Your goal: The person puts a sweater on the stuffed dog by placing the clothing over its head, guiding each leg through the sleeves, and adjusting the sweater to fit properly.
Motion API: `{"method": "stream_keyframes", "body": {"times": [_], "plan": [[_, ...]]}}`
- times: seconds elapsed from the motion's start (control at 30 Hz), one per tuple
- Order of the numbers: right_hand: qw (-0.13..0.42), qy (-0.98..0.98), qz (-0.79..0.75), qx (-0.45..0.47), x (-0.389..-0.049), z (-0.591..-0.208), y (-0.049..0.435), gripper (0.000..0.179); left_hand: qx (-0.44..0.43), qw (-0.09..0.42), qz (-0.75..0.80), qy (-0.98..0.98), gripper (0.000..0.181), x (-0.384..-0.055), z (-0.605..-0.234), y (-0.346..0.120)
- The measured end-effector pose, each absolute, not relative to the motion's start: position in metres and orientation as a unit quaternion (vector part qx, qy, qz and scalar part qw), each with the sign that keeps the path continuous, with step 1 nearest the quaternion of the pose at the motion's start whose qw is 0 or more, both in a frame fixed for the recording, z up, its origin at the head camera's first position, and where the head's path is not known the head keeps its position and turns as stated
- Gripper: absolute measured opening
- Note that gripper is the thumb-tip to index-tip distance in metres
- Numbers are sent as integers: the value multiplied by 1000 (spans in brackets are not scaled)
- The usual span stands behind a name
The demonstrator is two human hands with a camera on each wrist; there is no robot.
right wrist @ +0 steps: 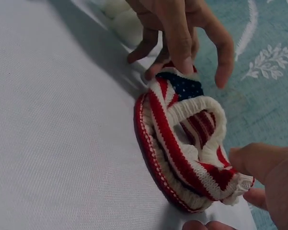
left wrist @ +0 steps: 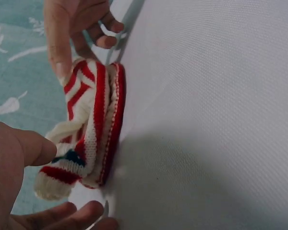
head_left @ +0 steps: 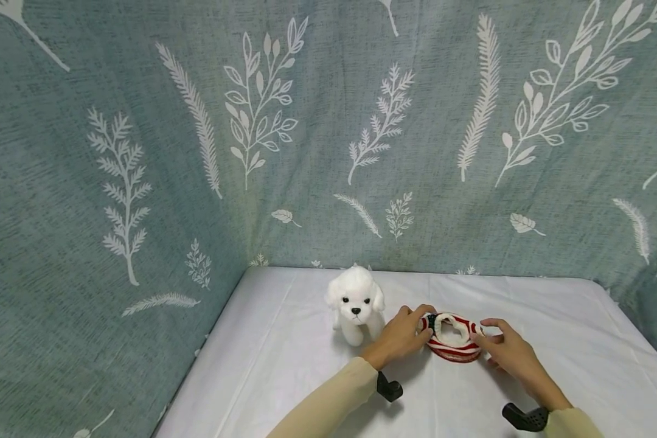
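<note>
A small knitted pet sweater [head_left: 454, 356], striped red and white with a dark blue starry patch, stands on the white cloth with its cream-edged opening facing up. At its left sleeve end is my left hand [head_left: 402, 333], thumb against the blue patch [right wrist: 185, 88] and the other fingers spread around the far side. My right hand [head_left: 511, 353] pinches the short cuff [right wrist: 237, 187] at the opposite end, thumb on top. A white plush dog [head_left: 356, 298] stands just left of my left hand, facing forward.
White cloth [head_left: 285, 365] covers the table. Grey-green curtains [head_left: 328, 121] with white leaf prints rise behind it and along the left and right sides. Black wrist cameras [head_left: 389, 387] sit on both wrists, low over the cloth.
</note>
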State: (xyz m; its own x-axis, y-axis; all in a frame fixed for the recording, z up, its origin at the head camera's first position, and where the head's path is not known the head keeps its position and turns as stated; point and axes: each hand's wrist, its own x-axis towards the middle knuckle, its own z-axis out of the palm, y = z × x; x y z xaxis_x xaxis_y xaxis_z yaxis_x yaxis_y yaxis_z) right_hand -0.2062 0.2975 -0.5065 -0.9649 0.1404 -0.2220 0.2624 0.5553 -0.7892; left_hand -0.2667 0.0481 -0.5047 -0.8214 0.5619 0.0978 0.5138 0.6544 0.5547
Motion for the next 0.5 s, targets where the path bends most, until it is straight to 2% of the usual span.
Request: {"method": "stream_keyframes", "body": {"times": [0.2, 0.37, 0.5], "plan": [[69, 887, -452, 69, -206, -507, 291, 64, 321, 31, 263, 909, 41, -270, -505, 54], [72, 895, -439, 44, -206, -509, 288, 62, 332, 52, 251, 908, 43, -271, -505, 58], [72, 898, -432, 45, -208, -512, 287, 59, 353, 47, 246, 901, 39, -273, -506, 61]]}}
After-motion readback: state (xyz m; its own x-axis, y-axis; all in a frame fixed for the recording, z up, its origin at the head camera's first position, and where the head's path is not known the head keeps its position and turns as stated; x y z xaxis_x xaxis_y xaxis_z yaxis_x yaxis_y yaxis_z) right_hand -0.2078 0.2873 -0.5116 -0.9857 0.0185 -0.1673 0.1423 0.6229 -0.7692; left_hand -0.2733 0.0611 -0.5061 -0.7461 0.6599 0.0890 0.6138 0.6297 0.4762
